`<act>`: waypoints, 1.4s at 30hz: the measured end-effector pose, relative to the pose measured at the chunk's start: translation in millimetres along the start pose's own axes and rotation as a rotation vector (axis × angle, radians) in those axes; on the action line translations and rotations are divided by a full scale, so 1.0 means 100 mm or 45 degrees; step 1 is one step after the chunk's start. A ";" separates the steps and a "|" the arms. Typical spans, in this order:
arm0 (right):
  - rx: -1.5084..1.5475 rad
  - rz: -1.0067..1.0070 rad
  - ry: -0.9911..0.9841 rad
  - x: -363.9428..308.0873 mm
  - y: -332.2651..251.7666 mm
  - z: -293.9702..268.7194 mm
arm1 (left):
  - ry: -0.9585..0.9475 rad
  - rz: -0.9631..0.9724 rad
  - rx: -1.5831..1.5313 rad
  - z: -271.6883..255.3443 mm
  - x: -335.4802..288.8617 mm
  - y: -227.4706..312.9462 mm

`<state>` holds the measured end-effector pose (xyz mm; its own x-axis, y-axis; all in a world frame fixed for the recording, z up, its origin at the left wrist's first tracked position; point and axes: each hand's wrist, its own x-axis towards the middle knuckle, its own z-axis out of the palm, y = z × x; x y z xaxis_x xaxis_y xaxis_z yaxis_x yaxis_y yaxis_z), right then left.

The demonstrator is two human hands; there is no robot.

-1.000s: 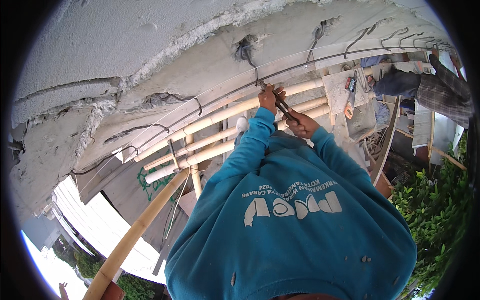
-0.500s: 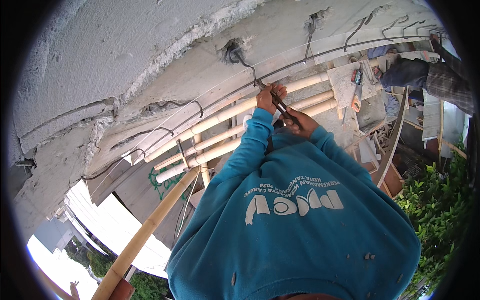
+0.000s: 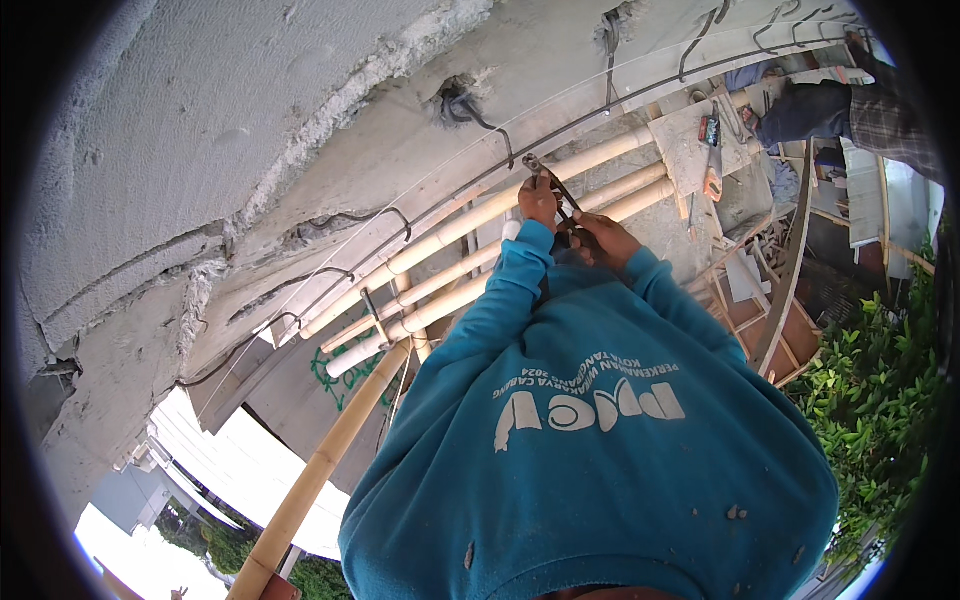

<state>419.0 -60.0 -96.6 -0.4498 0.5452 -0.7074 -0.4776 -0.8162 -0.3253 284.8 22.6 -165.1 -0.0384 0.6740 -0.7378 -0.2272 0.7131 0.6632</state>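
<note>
Dark pincers [image 3: 533, 163] are held out in front of my chest, their head tipped toward the concrete. My left hand [image 3: 540, 202] is closed around them below the head. Lower down and to the right, my right hand [image 3: 603, 240] grips the handle end; some of its fingers are hidden. Just left of the pincers' head, and apart from it, the hooked end of a bent steel bar [image 3: 496, 128] comes out of a hole in the concrete. A long thin steel bar [image 3: 570, 131] runs along the concrete face past this hook.
Bamboo poles [image 3: 447, 234] lie below the bars, and another bamboo pole [image 3: 320, 465] slants at lower left. A board [image 3: 680, 160] at right carries a handsaw [image 3: 713, 170]. Beyond is another person's plaid-clothed body [image 3: 885, 125]. Leafy bushes [image 3: 870, 430] stand at lower right.
The pincers' head has come away from the hooked bar at the long bar and moved slightly right. Both hands stay on the tool. The view has shifted a little.
</note>
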 end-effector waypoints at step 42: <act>-1.449 -1.105 1.443 -0.45 1.00 1.02 | -1.016 -0.214 -0.105 -0.42 -0.82 0.52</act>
<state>314.2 -146.8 -33.6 0.5190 0.8548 -0.0024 0.6353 -0.3875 -0.6680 235.4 -3.5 -75.0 0.6994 0.5162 -0.4943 -0.2404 0.8213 0.5174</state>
